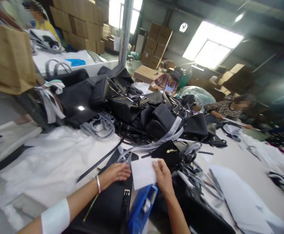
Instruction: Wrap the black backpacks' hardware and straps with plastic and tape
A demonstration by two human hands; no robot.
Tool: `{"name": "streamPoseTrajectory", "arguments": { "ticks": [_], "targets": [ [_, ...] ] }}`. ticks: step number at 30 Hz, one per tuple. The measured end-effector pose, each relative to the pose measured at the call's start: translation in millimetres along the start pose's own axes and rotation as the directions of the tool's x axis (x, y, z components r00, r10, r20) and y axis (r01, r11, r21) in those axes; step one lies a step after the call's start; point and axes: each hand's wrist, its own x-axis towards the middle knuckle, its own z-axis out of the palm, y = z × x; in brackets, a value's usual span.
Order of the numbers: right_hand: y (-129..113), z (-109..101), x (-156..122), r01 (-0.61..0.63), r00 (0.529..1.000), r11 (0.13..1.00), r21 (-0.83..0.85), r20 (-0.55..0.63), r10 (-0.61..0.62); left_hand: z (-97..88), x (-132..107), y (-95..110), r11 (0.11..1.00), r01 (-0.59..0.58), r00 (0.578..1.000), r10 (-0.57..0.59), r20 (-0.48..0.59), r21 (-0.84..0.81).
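Note:
A small white paper sheet [143, 172] lies between my two hands, above a black leather handbag [108, 208] with a buckled strap. My left hand [115, 173] rests at the sheet's left edge, fingers together and stretched toward it. On the sheet's right edge sits my right hand [163, 177], its fingers pinching the paper. A blue tape dispenser [142, 208] is just below the sheet, between my forearms. I wear a bracelet and a white sleeve cover on the left arm.
A heap of black handbags [137, 110] and grey plastic strips fills the table's middle. White wrapping sheets [56, 162] lie left and right. Three other people work beyond the table. Cardboard boxes [83, 26] are stacked at the back.

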Motion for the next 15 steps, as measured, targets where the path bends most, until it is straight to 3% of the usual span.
{"name": "streamPoseTrajectory", "arguments": {
  "ticks": [1,3,5,7,9,12,15],
  "targets": [
    [-14,16,-4,0.02,0.991,0.999,0.025,0.133,-0.023,-11.5,-12,7,0.976,0.019,0.997,-0.004,0.071,-0.218],
    [-41,55,-12,0.064,0.938,0.996,0.068,0.337,-0.084,-26.9,-36,13,0.862,0.123,0.97,0.0,0.243,-0.491],
    [-59,96,-19,0.125,0.892,0.988,0.085,0.426,-0.15,-33.5,-60,7,0.767,0.284,0.917,-0.042,0.397,-0.575],
    [-62,130,-25,0.194,0.878,0.981,0.027,0.44,-0.186,-37.2,-89,-8,0.74,0.374,0.903,-0.151,0.403,-0.56],
    [-49,152,-28,0.181,0.905,0.976,-0.12,0.408,-0.118,-45.9,-121,-27,0.758,0.307,0.952,-0.243,0.187,-0.575],
    [-19,172,-33,0.004,0.942,0.956,-0.294,0.321,0.095,-77.4,-167,-47,0.798,0.174,0.962,-0.263,-0.075,-0.578],
    [-3,196,-41,-0.095,0.925,0.938,-0.334,0.318,0.207,-121.3,-196,-58,0.859,0.111,0.888,-0.311,-0.338,-0.5]
  ]
}}
